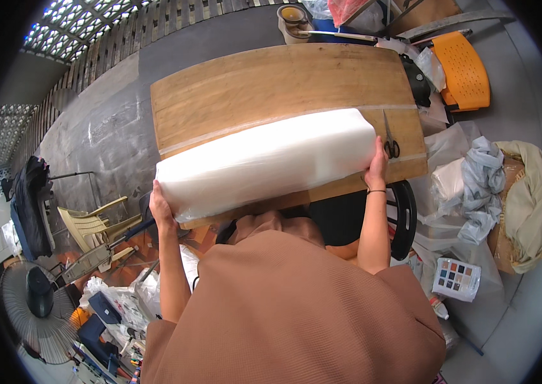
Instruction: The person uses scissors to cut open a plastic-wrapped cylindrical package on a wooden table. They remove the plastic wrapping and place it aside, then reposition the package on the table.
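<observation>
A long white bundle (264,160) with a shiny surface is above the near part of the wooden tabletop (251,80); whether it rests there or is lifted, I cannot tell. The left hand (162,203) is clamped on its left end, and the right hand (376,165) is clamped on its right end. Just beside the right hand, scissors (391,148) with black handles lie on the tabletop. Farther right stands an orange chair (466,70).

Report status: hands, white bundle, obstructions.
Left hand and right hand holding white bundle by its ends. Bundle over wooden table. Scissors lying on table, close to right hand.
</observation>
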A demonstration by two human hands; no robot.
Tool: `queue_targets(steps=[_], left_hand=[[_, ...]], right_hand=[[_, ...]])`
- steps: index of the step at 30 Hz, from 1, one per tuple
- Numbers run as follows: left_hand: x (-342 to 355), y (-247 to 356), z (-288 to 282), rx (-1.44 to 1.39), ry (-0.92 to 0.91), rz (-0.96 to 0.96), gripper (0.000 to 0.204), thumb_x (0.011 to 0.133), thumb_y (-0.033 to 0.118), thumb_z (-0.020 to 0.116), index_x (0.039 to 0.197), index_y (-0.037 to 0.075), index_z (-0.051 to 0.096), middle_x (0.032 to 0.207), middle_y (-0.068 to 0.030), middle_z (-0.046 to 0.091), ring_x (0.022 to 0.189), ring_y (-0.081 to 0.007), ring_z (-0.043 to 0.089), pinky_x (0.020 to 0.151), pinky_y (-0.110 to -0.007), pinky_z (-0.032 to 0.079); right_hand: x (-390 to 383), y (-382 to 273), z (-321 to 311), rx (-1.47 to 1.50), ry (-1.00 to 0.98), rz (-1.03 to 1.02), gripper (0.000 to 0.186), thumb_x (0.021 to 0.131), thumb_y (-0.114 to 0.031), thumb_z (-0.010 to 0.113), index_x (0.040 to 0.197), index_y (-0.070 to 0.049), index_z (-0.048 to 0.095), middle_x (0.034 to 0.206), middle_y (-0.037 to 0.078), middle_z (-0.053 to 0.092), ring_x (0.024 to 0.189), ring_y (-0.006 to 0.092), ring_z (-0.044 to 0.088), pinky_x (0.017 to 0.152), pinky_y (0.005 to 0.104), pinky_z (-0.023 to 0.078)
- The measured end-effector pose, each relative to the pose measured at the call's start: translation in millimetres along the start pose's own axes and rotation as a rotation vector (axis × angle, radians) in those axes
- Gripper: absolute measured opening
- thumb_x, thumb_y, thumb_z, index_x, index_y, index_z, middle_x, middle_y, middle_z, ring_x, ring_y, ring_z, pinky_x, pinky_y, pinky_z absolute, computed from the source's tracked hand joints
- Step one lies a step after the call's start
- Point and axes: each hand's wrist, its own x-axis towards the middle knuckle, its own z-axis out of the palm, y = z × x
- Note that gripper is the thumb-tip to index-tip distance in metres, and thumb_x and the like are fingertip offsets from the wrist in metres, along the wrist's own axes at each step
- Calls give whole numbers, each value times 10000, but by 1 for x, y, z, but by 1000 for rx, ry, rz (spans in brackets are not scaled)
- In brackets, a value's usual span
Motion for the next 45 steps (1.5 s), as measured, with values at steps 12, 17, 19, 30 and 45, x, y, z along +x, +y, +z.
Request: queue_targets(steps=[12, 17, 19, 30, 45], left_hand=[[57, -18, -64, -115, -434, -587, 334, 1016, 369, 644, 993, 39, 689, 825, -26, 682, 636, -102, 599, 563, -254, 476], [58, -4, -61, 7, -482, -538, 441, 994, 516, 635, 757, 145, 608, 654, 43, 577, 540, -77, 508, 493, -236, 339], [63, 3, -56, 61, -489, -516, 460, 986, 544, 631, 747, 152, 606, 641, 48, 566, 531, -81, 503, 498, -237, 349], [66, -5, -39, 339, -343, -283, 633, 984, 583, 583, 905, -26, 739, 835, -111, 713, 752, -251, 641, 741, -427, 505], [29, 97, -2, 770, -124, 945, 204, 902, 114, 677, 1074, 42, 758, 1105, -141, 676, 1125, -334, 606, 992, -443, 486]], right_hand=[[-56, 12, -13, -364, 194, -135, 571, 1063, -432, 529, 1373, 45, 581, 1372, 141, 618, 1228, 243, 585, 1060, 378, 447], [-60, 4, 0, -440, 201, -113, 575, 1054, -432, 533, 1366, 50, 558, 1377, 150, 601, 1226, 267, 583, 1060, 402, 444], [-59, 5, 5, -410, 208, -106, 583, 1049, -432, 535, 1377, 50, 547, 1377, 160, 598, 1226, 275, 583, 1062, 408, 442], [-58, 11, 11, -446, 267, -130, 650, 1042, -439, 545, 1450, 64, 484, 1463, 195, 544, 1294, 302, 555, 1084, 417, 440], [-78, 18, 30, -1107, 520, -798, 475, 901, -257, 703, 1287, 7, 620, 1315, 228, 603, 1272, 394, 525, 1104, 497, 394]])
